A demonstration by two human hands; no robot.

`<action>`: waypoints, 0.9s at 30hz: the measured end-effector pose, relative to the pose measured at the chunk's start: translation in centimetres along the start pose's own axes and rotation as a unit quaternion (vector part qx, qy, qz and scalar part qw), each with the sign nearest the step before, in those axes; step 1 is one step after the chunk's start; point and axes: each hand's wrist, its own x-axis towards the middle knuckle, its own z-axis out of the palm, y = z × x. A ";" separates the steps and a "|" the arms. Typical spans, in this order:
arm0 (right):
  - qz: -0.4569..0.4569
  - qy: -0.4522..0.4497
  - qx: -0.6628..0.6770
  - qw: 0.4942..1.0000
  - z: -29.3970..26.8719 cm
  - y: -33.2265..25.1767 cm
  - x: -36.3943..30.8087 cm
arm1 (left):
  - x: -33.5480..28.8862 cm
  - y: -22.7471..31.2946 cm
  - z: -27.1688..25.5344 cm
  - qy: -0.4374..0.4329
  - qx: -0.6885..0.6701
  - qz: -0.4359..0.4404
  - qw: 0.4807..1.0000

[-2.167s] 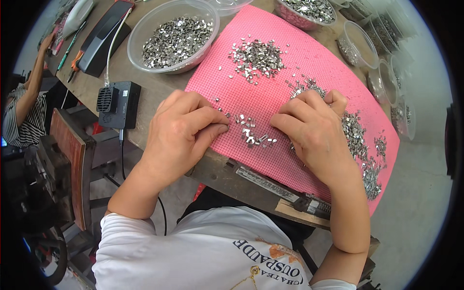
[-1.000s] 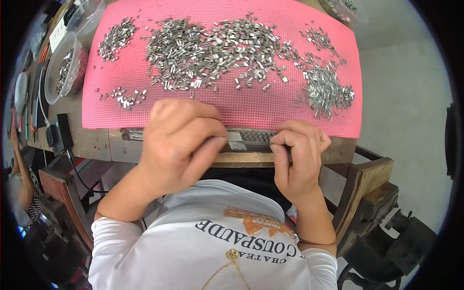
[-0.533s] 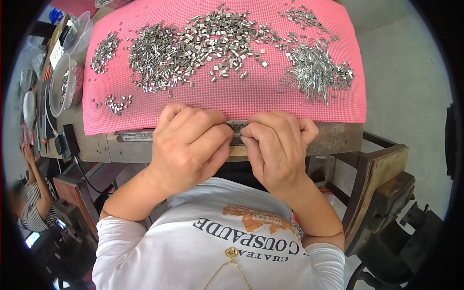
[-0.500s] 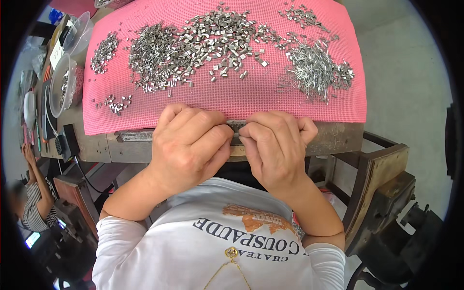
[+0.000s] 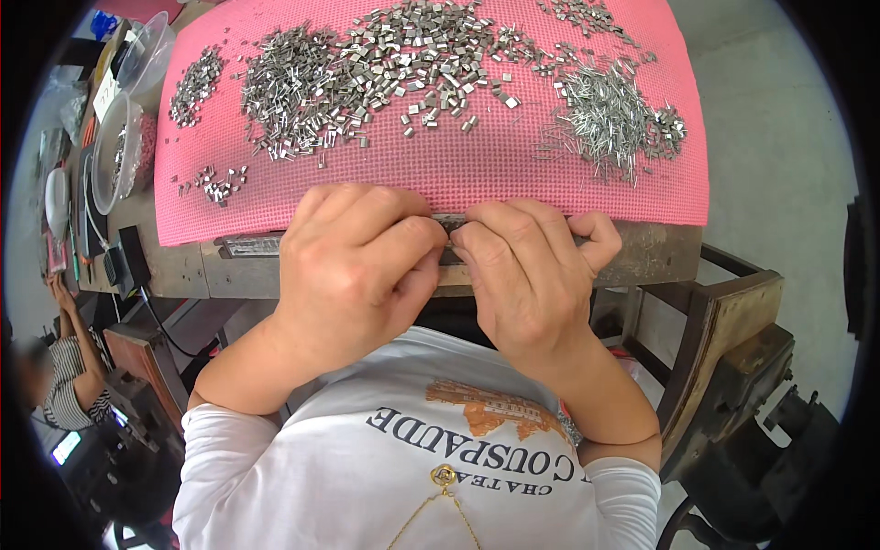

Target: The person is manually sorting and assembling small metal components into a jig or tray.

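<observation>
My left hand (image 5: 357,266) and my right hand (image 5: 533,275) face each other at the bench's near edge, fingertips almost meeting. Both are closed in a pinch; whatever sits between the fingertips is hidden or too small to name. Beneath them runs a narrow metal bar (image 5: 255,246), mostly covered by my left hand. Just beyond lies a pink ribbed mat (image 5: 440,179). On it spreads a large heap of small silver metal pieces (image 5: 417,55), many with thin wire legs (image 5: 289,105). To the right is a pile of fine silver pins (image 5: 605,119).
Smaller clusters of silver pieces lie at the mat's left (image 5: 197,87) and near left (image 5: 222,186). Clear plastic tubs (image 5: 108,165) stand left of the mat, by a black box with a cable (image 5: 134,257). Another person (image 5: 73,367) is at far left. A wooden stand (image 5: 715,339) is at right.
The mat and bench sit slightly higher in the picture, as the view has shifted. My hands stay pinched together at the edge, with the right fingers slightly closer to the left.
</observation>
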 end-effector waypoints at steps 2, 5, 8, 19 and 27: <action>-0.003 -0.002 0.010 1.000 -0.4 0.2 0.0 | -0.2 -0.1 -0.1 0.004 -0.028 -0.023 0.999; 0.025 -0.004 0.069 0.997 -0.8 0.9 0.1 | -0.5 -0.5 -0.2 -0.007 -0.086 -0.055 0.995; 0.056 -0.007 0.127 0.990 -1.1 1.4 -0.1 | -0.6 -0.7 -0.5 -0.017 -0.144 -0.082 0.986; 0.075 -0.015 0.112 0.991 -0.6 0.6 0.9 | -0.1 -0.7 -0.4 -0.014 -0.115 -0.068 0.991; 0.099 -0.058 0.053 0.992 -1.1 -0.2 1.4 | -1.5 -2.3 -0.9 0.065 -0.177 -0.029 0.982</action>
